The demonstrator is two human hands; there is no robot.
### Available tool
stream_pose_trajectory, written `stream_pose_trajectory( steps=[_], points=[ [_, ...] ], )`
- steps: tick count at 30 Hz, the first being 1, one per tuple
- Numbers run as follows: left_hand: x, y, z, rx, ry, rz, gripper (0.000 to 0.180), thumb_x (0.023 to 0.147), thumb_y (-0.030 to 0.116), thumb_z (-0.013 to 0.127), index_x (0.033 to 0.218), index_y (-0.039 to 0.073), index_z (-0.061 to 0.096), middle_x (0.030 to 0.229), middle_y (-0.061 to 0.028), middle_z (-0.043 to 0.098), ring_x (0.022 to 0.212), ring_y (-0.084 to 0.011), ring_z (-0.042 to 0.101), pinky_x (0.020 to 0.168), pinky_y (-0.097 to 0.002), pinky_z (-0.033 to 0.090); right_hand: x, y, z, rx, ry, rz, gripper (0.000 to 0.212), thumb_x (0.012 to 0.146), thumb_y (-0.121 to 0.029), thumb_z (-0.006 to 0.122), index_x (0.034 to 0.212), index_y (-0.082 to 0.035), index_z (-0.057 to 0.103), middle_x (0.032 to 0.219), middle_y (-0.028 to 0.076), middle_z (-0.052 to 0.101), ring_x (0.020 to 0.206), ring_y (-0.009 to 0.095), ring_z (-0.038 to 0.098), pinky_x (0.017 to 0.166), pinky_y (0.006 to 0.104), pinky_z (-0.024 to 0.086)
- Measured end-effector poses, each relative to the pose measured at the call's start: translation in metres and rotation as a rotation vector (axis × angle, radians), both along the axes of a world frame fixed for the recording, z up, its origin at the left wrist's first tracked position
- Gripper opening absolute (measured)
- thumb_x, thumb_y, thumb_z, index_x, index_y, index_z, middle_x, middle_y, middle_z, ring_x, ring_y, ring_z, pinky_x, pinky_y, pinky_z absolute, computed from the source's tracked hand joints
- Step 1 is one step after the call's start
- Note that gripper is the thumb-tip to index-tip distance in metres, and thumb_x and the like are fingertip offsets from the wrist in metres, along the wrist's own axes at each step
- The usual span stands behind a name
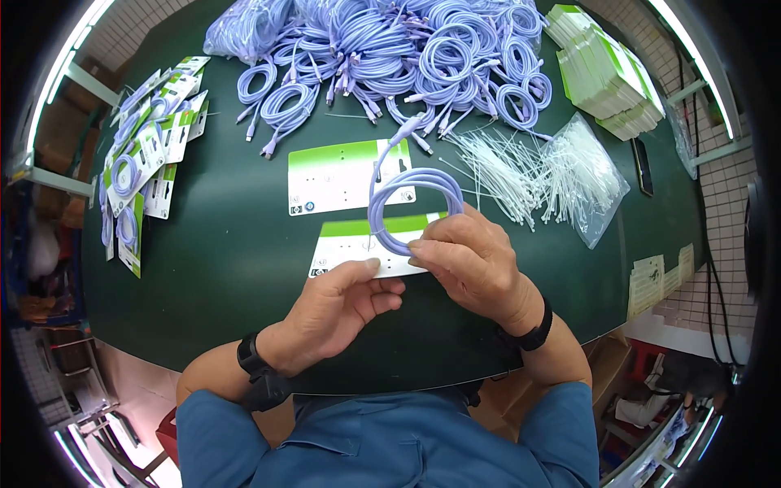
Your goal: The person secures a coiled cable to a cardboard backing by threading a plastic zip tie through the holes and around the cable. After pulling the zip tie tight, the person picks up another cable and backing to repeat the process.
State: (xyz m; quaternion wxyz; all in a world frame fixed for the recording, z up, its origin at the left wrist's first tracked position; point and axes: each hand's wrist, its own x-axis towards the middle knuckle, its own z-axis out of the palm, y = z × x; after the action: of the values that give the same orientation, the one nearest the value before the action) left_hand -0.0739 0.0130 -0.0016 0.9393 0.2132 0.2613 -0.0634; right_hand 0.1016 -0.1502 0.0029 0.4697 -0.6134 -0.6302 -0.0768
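Nearest the camera: blue sleeves [390, 439] of the person's top fill the lower edge, both forearms rising from them, each wrist with a black band
Left hand [338, 305]: rests on the near edge of a white and green backing card [350, 244]; thumb stretched flat onto the card, the other fingers curled loosely under, gripping nothing that shows
Right hand [472, 260]: fingers closed in a pinch on the near side of a coiled lilac cable [411, 207], fingertips pressing it down against the card
Coiled cable: a round loop of several turns, lying over the far right part of the card and just over the edge of a second card; one loose end runs up and away toward the pile
Second card [333, 175]: same white and green kind, flat on the table just beyond the first, partly under the coil
Table [228, 244]: dark green, curved by the lens
Cable pile [390, 57]: many lilac coils heaped at the far side, well apart from the hands
Cable ties [521, 171]: a spread of thin white ties to the right of the coil, some spilling from a clear bag [590, 175]
Card stacks [606, 73]: unused cards piled at far right
Finished packs [142, 163]: cards with cables fitted, fanned out at far left
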Motion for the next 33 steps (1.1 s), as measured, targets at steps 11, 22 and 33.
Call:
stream_pose_trajectory(
  steps=[11,22,33],
  points=[
    [0.029,-0.008,-0.018,0.546,-0.285,-0.042,0.026,0.101,0.004,0.066,0.127,0.0,0.067,0.11,-0.0113,0.074,0.093,-0.0192,0.073,0.08,-0.0324,0.062,0.003,-0.007,0.036,-0.335,-0.019,-0.019,0.032,0.073,-0.006,0.09,0.102,-0.013,0.077,0.09,0.002,0.069,0.082,0.024,0.063,0.069,0.0379,0.049],
    [0.041,0.001,-0.012,0.772,-0.449,-0.027,0.074,0.095,0.011,0.069,0.161,0.004,0.035,0.142,-0.016,0.061,0.123,-0.0244,0.067,0.08,-0.0304,0.063,0.012,-0.001,0.02,-0.201,0.058,-0.046,0.027,0.074,-0.011,0.092,0.098,-0.015,0.081,0.09,0.0,0.069,0.078,0.022,0.064,0.069,0.0363,0.048],
    [0.059,-0.011,-0.013,0.835,-0.262,0.298,0.041,0.103,0.017,0.064,0.139,-0.002,0.056,0.118,-0.0123,0.067,0.101,-0.0168,0.067,0.08,-0.0321,0.058,-0.009,0.012,0.006,-0.167,0.163,-0.103,0.033,0.071,-0.007,0.095,0.101,-0.008,0.081,0.092,0.003,0.072,0.082,0.022,0.067,0.069,0.0348,0.053]
  ],
)
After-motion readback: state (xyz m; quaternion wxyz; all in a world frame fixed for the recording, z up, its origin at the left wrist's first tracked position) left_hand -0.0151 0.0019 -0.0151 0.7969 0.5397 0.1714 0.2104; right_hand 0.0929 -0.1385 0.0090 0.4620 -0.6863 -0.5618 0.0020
